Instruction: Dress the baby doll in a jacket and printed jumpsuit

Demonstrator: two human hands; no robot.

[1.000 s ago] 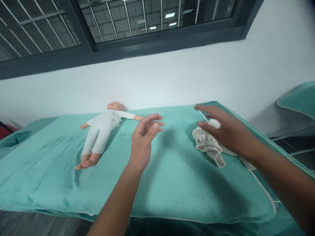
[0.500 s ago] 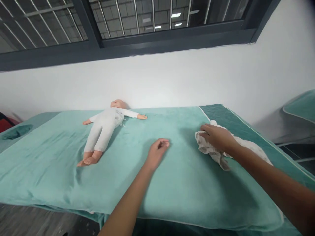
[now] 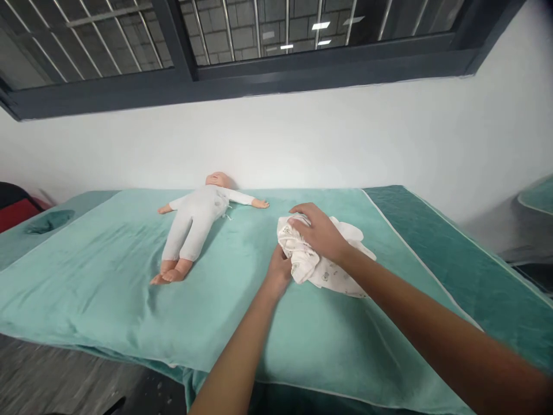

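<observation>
My right hand point(image 3: 322, 233) grips a crumpled white printed cloth point(image 3: 337, 278) from above, its fingers curled over the bunched left end. At the lower left of this bundle, my left hand point(image 3: 279, 272) closes on its edge; the fingertips are partly hidden by the folds. Small printed figures show on the fabric, which trails to the right across the bed. A baby doll point(image 3: 196, 210) in a white long-sleeved suit lies on its back to the left, arms spread and feet bare. Neither hand touches the doll.
A light green padded sheet point(image 3: 116, 248) covers the bed, with a darker green strip point(image 3: 449, 259) on the right. Behind stand a white wall point(image 3: 276, 138) and a barred window. A red and black object point(image 3: 17, 207) sits at the far left, near a hole in the bed.
My right hand has carried the white printed cloth leftward from the bed's right side to my left hand. My left hand, empty before, has closed on its edge. The doll stays put.
</observation>
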